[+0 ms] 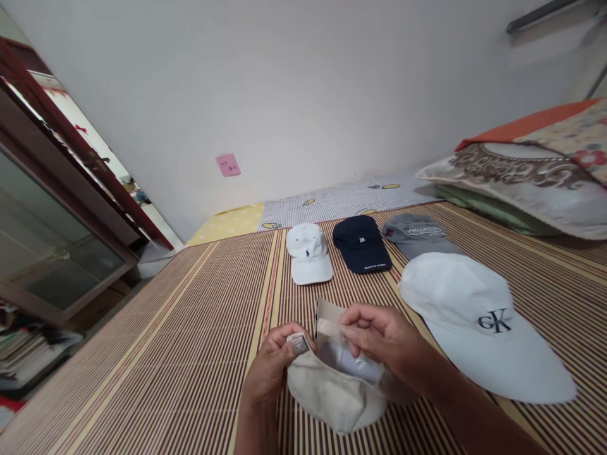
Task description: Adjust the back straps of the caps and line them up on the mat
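Note:
A beige cap [332, 395] is turned with its opening toward the top, so its pale lining shows, low in the middle of the head view. My left hand [272, 360] is closed on its left edge, thumb beside a small metal buckle [299, 344]. On the other side my right hand [379, 335] pinches the cap's strap end [329, 328]; this part is slightly blurred. Just right of my right hand lies a white cap with black "CK" lettering [459, 316]. Farther back rest a white cap with a small blue logo [308, 253], a navy cap [360, 243] and a grey cap [417, 234].
The caps lie on a striped bamboo mat [190, 328]. Behind it runs a checked cloth [327, 199] along the wall. Stacked pillows [526, 183] are at the right. A pink note [228, 165] is on the wall. A glass-panelled door [52, 240] stands at the left.

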`<state>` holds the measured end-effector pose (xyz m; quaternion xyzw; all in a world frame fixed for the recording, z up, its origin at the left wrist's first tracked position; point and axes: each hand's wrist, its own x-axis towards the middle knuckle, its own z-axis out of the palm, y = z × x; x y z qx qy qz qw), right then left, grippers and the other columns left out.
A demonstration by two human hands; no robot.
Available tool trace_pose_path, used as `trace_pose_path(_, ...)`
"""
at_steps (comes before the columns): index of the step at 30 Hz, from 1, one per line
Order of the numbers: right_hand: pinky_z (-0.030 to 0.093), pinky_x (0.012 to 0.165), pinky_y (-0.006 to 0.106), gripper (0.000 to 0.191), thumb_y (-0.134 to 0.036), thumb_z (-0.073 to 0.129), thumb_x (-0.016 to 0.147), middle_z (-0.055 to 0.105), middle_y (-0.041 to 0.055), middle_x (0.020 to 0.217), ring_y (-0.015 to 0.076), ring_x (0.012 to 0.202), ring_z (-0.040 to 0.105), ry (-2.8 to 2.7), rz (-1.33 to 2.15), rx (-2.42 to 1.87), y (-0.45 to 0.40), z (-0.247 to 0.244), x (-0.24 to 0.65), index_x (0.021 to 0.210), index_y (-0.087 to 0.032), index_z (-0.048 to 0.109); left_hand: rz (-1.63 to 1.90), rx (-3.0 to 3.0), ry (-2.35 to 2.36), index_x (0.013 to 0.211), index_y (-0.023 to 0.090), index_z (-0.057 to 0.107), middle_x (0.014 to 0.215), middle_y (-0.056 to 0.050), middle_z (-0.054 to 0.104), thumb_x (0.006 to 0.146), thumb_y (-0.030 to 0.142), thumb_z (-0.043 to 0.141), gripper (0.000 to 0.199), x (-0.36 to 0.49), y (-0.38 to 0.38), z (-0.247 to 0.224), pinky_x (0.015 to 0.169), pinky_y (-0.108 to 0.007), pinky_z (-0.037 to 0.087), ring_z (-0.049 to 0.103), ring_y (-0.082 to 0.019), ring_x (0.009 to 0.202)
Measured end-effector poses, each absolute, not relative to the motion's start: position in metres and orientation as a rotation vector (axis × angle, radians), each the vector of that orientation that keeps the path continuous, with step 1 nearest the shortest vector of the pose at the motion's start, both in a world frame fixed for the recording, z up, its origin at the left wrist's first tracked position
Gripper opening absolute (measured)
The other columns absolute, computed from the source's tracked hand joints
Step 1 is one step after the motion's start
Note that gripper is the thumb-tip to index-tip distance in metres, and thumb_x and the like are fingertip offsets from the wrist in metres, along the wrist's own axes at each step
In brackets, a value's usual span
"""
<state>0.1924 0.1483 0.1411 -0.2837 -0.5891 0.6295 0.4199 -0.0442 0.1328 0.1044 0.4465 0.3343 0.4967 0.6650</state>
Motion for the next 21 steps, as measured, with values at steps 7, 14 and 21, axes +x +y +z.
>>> trace_pose_path(7,0.036,0.056,0.024,0.029,-0.047,0.073,0.087,0.06,-0.0026,0.064,0.0105,0.058,0.051,-1.528,1.614,-0.682,0.1434,0.1387,0.1829,0.083,-0.018,0.069,1.077,0.985,0.762,0.075,0.014,0.072,0.063,0.0,0.064,0.07,0.049,0.092,0.04,-0.0402,0.129,0.1061,0.05,-0.018,0.032,0.045,-0.007,0.05)
trace_pose_path(14,0.038,0.058,0.026,0.028,-0.046,0.073,0.087,0.061,-0.0021,0.064,0.0121,0.059,0.052,-1.568,1.609,-0.716,0.1452,0.1377,0.1827,0.083,-0.019,0.069,1.046,0.997,0.806,0.074,0.014,0.069,0.06,0.002,0.059,0.066,0.054,0.092,0.046,-0.037,0.1288,0.1107,0.05,-0.019,0.029,0.041,-0.007,0.05)
trace_pose_path(21,0.038,0.059,0.027,0.025,-0.044,0.071,0.086,0.063,-0.0012,0.06,0.0133,0.059,0.052,-1.623,1.58,-0.791,0.1429,0.1394,0.1839,0.08,-0.019,0.069,1.027,1.069,0.857,0.075,0.014,0.068,0.063,0.002,0.056,0.071,0.058,0.088,0.048,-0.0385,0.1288,0.1085,0.052,-0.02,0.028,0.039,-0.008,0.053)
